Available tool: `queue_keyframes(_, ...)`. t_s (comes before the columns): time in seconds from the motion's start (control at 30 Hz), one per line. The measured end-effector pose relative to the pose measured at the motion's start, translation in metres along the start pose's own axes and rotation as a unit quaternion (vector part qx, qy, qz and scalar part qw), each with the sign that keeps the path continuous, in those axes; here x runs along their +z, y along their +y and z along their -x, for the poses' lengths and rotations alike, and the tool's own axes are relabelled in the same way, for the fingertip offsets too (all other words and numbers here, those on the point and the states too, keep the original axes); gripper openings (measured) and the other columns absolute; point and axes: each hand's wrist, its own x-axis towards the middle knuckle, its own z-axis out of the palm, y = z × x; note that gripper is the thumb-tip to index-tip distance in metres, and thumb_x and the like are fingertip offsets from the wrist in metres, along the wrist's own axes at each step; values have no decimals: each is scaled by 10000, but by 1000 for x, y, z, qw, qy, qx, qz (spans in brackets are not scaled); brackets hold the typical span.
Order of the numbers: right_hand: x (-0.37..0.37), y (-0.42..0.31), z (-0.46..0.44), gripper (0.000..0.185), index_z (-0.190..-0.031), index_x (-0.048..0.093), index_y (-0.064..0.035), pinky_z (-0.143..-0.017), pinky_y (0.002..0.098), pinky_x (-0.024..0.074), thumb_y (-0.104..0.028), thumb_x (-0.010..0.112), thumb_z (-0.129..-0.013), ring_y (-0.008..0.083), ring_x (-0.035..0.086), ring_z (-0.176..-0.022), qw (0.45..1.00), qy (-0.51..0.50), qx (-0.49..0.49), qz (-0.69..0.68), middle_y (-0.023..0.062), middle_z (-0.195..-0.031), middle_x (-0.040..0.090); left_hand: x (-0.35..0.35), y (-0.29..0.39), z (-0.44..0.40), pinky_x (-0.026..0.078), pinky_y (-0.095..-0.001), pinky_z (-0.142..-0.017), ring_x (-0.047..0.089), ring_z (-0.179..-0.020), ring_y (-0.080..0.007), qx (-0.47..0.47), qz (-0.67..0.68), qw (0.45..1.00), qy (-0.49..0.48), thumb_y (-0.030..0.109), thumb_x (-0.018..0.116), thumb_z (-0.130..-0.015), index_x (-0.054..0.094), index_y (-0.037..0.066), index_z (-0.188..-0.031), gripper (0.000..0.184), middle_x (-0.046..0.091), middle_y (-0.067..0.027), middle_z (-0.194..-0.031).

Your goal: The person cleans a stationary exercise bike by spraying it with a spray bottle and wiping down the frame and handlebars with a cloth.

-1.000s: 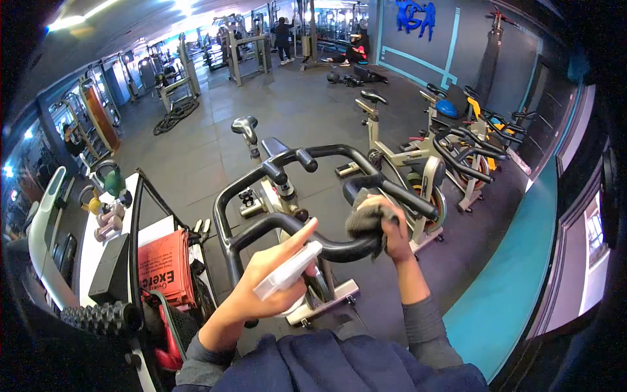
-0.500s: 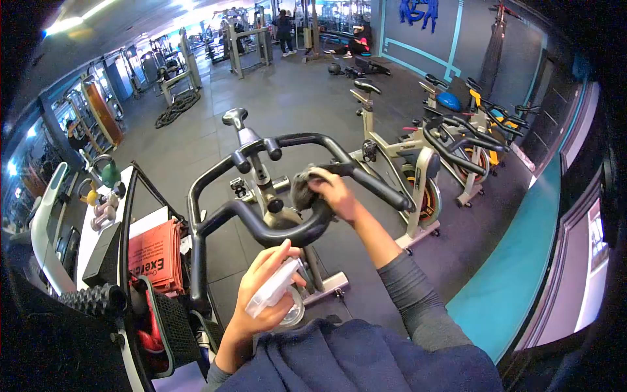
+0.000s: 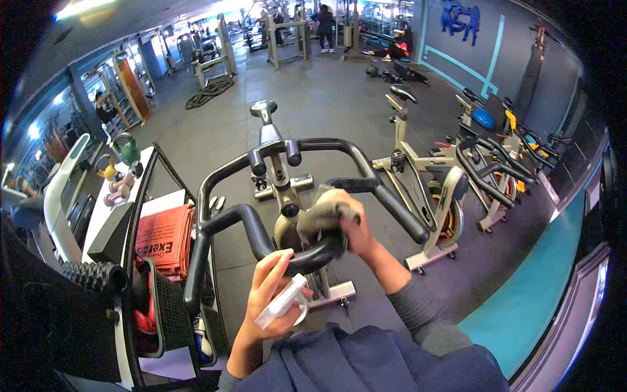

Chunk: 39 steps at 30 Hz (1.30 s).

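Note:
In the head view, a stationary bike's black handlebar (image 3: pixel 197 268) stretches out in front of me. My right hand (image 3: pixel 359 228) is closed around a grey cloth (image 3: pixel 320 221), which it presses on the right side of the bar's inner curve. Closer to my body, my left hand (image 3: pixel 269 297) grips a white spray bottle (image 3: pixel 285 302) by its trigger head, one finger pointing up near the bar's lower bend. The bottle's body is mostly hidden. Beyond the handlebar sits the bike's saddle (image 3: pixel 264 108).
More stationary bikes (image 3: pixel 444 228) stand at the right beside a teal strip (image 3: pixel 529 300). To the left, a shelf rack holds kettlebells (image 3: pixel 128 151), pink dumbbells (image 3: pixel 117 196), orange printed bands (image 3: pixel 166 242) and a black basket (image 3: pixel 163 313). People and gym machines are farther back.
My right hand and the cloth have slid a little down and right along the inner curve of the bar. The left hand keeps hold of the spray bottle. The view has shifted leftward.

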Motion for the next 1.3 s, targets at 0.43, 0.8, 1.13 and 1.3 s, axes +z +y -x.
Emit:
queue_keyframes(0.43,-7,21,-23,239,-973,613,7,-942,399,369,-141,516,-813,347,550,-968,990,32,100,95,177,-984,617,5,-4,4,537,-312,-743,654,-834,-217,23,8,1000,8,-123,525,-619,446,-35,-1301,693,290,-196,-1382)
queue_keyframes(0.8,24,-94,-2,520,-1083,587,-45,-943,495,330,-381,556,-687,338,500,-1042,964,-68,6,256,144,-1087,566,-4,-8,3,520,-309,-763,662,-829,-205,15,90,996,-19,-136,508,-621,403,-5,-1354,752,230,-228,-1447)
queue_keyframes(1.13,-27,-102,-18,634,-1281,500,-65,-1016,492,308,-563,367,-911,378,401,-1269,962,-91,-37,255,211,-1335,464,-3,-24,44,538,-325,-688,648,-746,-209,-10,90,986,142,-127,511,-572,98,54,-1470,1005,248,-283,-1433)
queue_keyframes(1.3,3,-95,-24,422,-1078,607,-33,-905,431,422,-378,504,-858,301,558,-1001,922,-202,-106,312,119,-1071,593,-8,-35,65,539,-303,-648,643,-737,-187,-38,35,989,137,-133,489,-588,125,49,-1466,968,447,-248,-1303)
